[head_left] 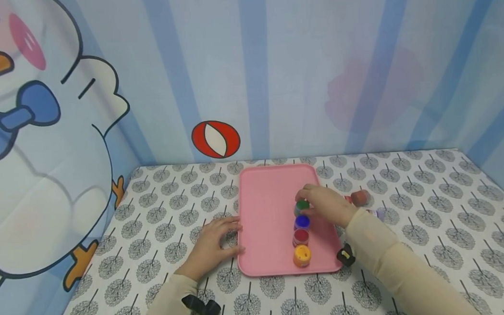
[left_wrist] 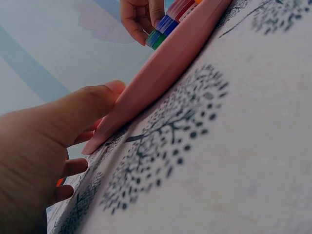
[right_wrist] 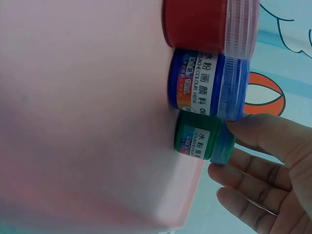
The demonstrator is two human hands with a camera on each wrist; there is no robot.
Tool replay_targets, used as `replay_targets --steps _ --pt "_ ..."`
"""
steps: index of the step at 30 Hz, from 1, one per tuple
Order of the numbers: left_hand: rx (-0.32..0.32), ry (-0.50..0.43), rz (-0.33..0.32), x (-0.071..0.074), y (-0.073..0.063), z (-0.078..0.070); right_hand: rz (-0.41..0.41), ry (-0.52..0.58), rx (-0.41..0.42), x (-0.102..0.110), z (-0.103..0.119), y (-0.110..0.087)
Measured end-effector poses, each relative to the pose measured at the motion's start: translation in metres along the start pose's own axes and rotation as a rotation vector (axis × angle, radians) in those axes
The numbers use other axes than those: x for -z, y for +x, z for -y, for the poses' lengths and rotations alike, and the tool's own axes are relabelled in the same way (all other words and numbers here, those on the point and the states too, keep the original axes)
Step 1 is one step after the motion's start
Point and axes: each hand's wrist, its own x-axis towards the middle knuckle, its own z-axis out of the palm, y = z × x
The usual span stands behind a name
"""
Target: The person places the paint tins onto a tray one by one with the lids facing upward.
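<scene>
On the pink tray (head_left: pixel 264 224), several gouache paint jars stand in a row along the right part. A green jar (head_left: pixel 301 206) is at the far end, followed by a blue jar (head_left: pixel 301 222), a red jar (head_left: pixel 300 238) and a yellow-orange jar (head_left: pixel 302 256) nearest me. My right hand (head_left: pixel 327 204) pinches the green jar at its clear lid, thumb on one side and fingers on the other; the right wrist view shows it beside the blue jar (right_wrist: pixel 197 83). At the tray's left edge, my left hand (head_left: pixel 211 242) rests with fingertips and thumb touching the rim.
Right of the tray, partly behind my right hand and sleeve, lie a brownish-red jar (head_left: pixel 360 197) and a pale purple object (head_left: pixel 380 214). A tree-print cloth (head_left: pixel 154 264) covers the table. Behind it hangs a blue striped curtain (head_left: pixel 290 78).
</scene>
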Motion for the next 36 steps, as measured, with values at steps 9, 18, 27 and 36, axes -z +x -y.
replay_targets --steps 9,18,27,36 --pt "0.001 0.001 -0.007 0.000 -0.001 -0.001 -0.023 -0.009 0.033 0.001 -0.003 -0.001" --pt "-0.010 0.001 -0.013 -0.001 0.000 -0.001 -0.022 0.023 0.011 0.007 -0.003 -0.007" --pt "-0.029 -0.001 -0.028 0.000 -0.001 -0.001 -0.049 0.023 0.003 0.013 -0.007 -0.016" --pt "-0.029 0.010 -0.036 -0.001 -0.001 -0.001 -0.075 0.008 -0.021 0.019 -0.015 -0.028"
